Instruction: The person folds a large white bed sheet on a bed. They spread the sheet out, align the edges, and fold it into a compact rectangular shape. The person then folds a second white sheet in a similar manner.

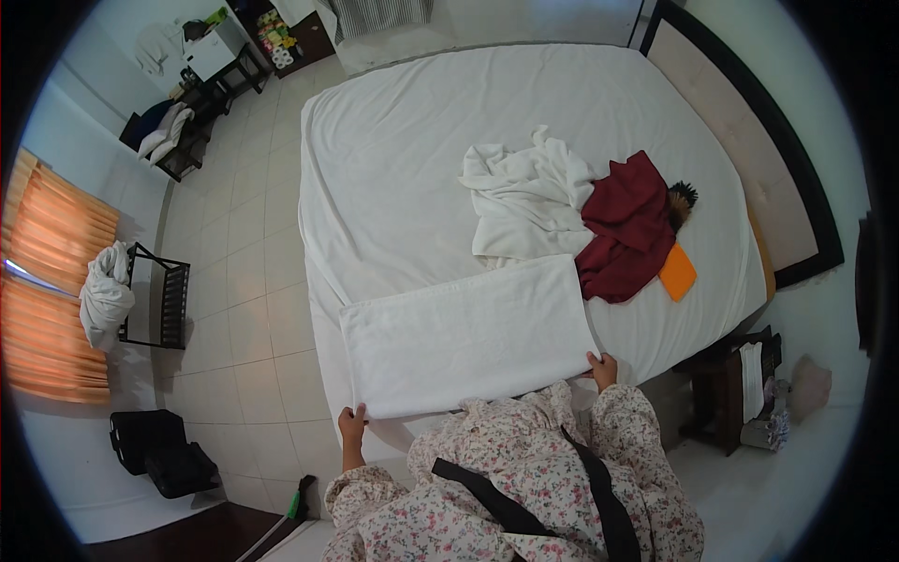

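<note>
A white towel (463, 337), folded into a long rectangle, lies spread along the near side of the bed (393, 175). My left hand (352, 425) pinches its near left corner between thumb and fingers. At the near right edge, my right hand (602, 370) grips the cloth in the same way. Just beyond the towel sits a crumpled white cloth (530, 200). Against that cloth rests a bunched dark red cloth (627, 228). An orange flat item (678, 272) and a dark, bristly brown object (681, 204) poke out beside the red cloth.
A padded headboard (737, 140) borders the bed on the right, above a bedside table (716, 407). Leftward on the tiled floor (246, 337) stand a dark rack (172, 305) with white bedding (109, 295), black bags (158, 449) and a broom (298, 499). Farther off is a small white fridge (216, 49).
</note>
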Demonstrator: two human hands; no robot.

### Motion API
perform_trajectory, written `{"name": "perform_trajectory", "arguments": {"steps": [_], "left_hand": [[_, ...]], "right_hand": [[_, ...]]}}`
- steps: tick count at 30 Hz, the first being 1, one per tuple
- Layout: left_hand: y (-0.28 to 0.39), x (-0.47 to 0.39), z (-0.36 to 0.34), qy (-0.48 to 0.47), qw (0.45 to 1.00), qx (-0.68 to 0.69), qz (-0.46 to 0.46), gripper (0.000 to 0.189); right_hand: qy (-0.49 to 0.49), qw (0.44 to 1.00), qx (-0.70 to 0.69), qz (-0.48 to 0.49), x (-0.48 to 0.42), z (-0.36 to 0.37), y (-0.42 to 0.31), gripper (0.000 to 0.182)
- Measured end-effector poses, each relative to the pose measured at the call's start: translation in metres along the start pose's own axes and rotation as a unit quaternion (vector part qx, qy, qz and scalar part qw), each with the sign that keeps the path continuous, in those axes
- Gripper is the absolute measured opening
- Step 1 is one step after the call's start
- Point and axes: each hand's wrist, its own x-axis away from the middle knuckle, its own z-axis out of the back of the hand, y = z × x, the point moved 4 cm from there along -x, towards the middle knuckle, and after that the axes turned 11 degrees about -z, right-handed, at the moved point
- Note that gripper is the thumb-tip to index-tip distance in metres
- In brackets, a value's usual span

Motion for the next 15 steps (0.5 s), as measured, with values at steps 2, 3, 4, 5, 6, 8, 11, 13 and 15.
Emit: {"name": "perform_trajectory", "arguments": {"steps": [2, 3, 4, 5, 6, 8, 11, 13, 15], "left_hand": [[0.001, 0.008, 0.006, 0.0, 1.0, 0.008, 0.003, 0.045], [-0.003, 0.011, 0.006, 0.002, 1.0, 0.023, 0.009, 0.044], [-0.008, 0.015, 0.005, 0.004, 0.999, 0.038, 0.016, 0.043], [-0.014, 0.02, 0.003, 0.006, 0.998, 0.054, 0.023, 0.043], [-0.026, 0.026, 0.0, 0.015, 0.997, 0.068, 0.04, 0.042], [-0.04, 0.032, -0.004, 0.026, 0.993, 0.091, 0.07, 0.04], [-0.043, 0.032, -0.005, 0.012, 0.994, 0.083, 0.071, 0.039], [-0.052, 0.03, -0.007, 0.027, 0.996, 0.062, 0.063, 0.037], [-0.057, 0.027, -0.012, 0.037, 0.997, 0.028, 0.062, 0.036]], "right_hand": [[0.012, 1.0, -0.008, -0.001, 0.006, 0.003, -0.004, 0.03], [0.014, 1.0, -0.02, 0.001, 0.005, 0.006, 0.002, 0.03], [0.016, 0.999, -0.032, 0.003, 0.003, 0.009, 0.008, 0.029], [0.019, 0.999, -0.039, -0.006, 0.002, 0.012, 0.015, 0.029], [0.017, 0.999, -0.041, -0.01, -0.001, 0.012, 0.013, 0.029], [0.021, 0.998, -0.058, -0.014, -0.001, 0.01, 0.012, 0.029], [0.037, 0.997, -0.07, -0.023, 0.008, 0.008, 0.018, 0.028], [0.038, 0.998, -0.031, -0.04, 0.003, 0.009, 0.02, 0.029], [0.036, 0.997, 0.016, -0.064, 0.0, 0.01, 0.017, 0.028]]}}
